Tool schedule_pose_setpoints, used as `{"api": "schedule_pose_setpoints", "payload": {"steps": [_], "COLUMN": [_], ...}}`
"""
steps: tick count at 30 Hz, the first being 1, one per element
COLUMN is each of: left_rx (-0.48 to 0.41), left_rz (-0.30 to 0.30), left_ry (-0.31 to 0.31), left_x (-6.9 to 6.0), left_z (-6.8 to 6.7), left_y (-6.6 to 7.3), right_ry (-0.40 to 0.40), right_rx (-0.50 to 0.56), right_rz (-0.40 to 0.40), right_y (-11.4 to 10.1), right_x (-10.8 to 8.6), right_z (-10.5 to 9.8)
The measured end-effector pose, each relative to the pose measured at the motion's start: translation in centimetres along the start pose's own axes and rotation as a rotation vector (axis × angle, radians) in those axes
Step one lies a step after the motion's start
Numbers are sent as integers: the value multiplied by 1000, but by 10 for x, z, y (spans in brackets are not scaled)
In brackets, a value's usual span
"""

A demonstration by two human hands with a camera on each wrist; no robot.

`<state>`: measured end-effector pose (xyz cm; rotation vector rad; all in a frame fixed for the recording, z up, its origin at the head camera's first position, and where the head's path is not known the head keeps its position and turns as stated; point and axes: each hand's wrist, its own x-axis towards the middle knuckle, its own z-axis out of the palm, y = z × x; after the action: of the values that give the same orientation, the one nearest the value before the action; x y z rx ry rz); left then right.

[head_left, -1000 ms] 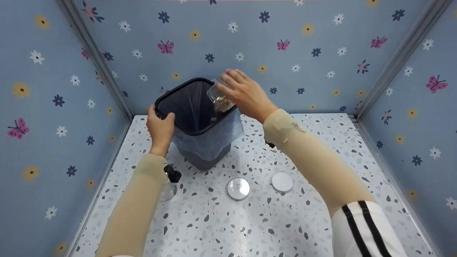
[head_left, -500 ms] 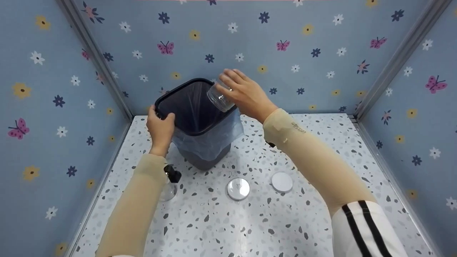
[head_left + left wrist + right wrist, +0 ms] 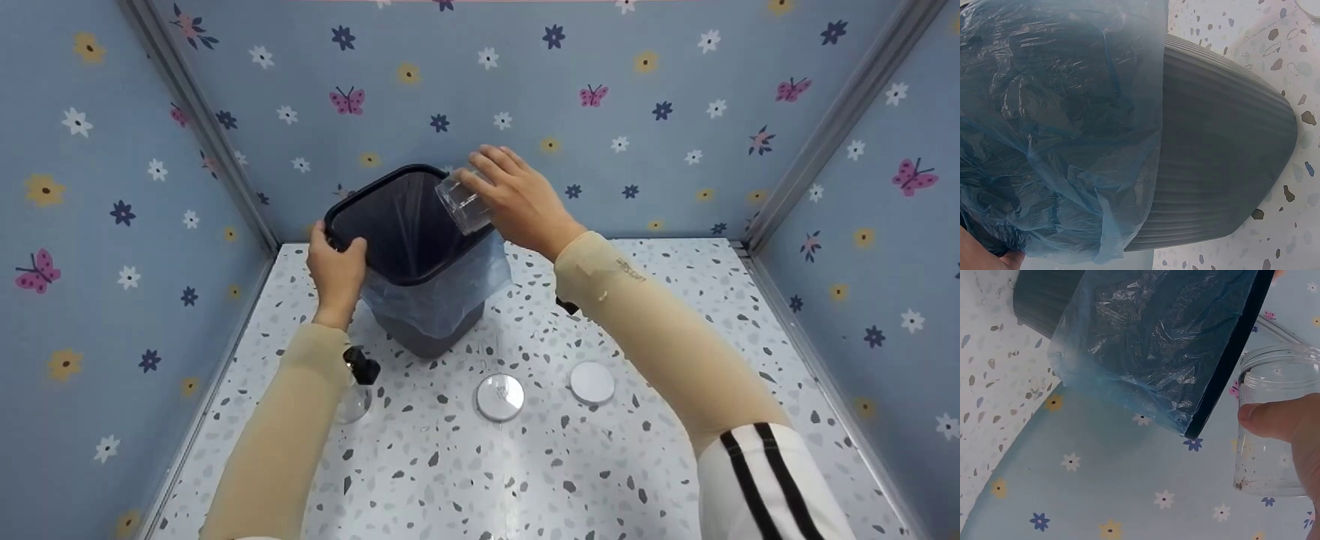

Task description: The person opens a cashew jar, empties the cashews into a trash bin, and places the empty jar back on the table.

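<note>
My left hand (image 3: 336, 270) grips the dark rim of a grey trash bin (image 3: 435, 341), with the thumb over the edge. A blue plastic bag (image 3: 1072, 129) lines the bin and hangs down outside it. Over the bin's right edge, my right hand (image 3: 521, 199) holds a clear jar (image 3: 461, 204), tilted with its mouth toward the bin. Only small brown specks show inside the jar (image 3: 1264, 467) in the right wrist view, where the thumb presses its side. The bottom of the bin's inside is too dark to make out.
Two round lids lie on the speckled tabletop: a shiny one (image 3: 500, 397) and a white one (image 3: 592, 382). Another clear container (image 3: 354, 405) stands partly hidden by my left wrist. A flowered wall (image 3: 525, 75) rises behind the bin, with more walls at both sides.
Pale pieces seen in the tilted jar a second ago have dropped out toward the bin. The jar has shifted slightly in my right hand. My left hand stays on the rim.
</note>
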<state>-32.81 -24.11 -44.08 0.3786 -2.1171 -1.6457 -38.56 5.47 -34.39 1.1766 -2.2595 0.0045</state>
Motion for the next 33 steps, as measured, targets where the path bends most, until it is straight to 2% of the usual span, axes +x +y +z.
{"api": "schedule_pose_setpoints", "payload": {"steps": [6,15,24,33], "left_rx": [0,-8,-16,-4], "left_rz": [-4,2,18,5], "left_ry": [2,-2,6,17], "left_x": [2,1,0,1], "left_z": [0,0,1,2], "left_y": [-1,-1,-1,0], "right_ry": [46,-2,8,-17], "right_rx": [71,119,253,338], "right_rz": [42,131,229,314], "right_y": [0,0,0,1], "right_x": [-3,-5,-9,-12], "right_z": [3,2,1,1]}}
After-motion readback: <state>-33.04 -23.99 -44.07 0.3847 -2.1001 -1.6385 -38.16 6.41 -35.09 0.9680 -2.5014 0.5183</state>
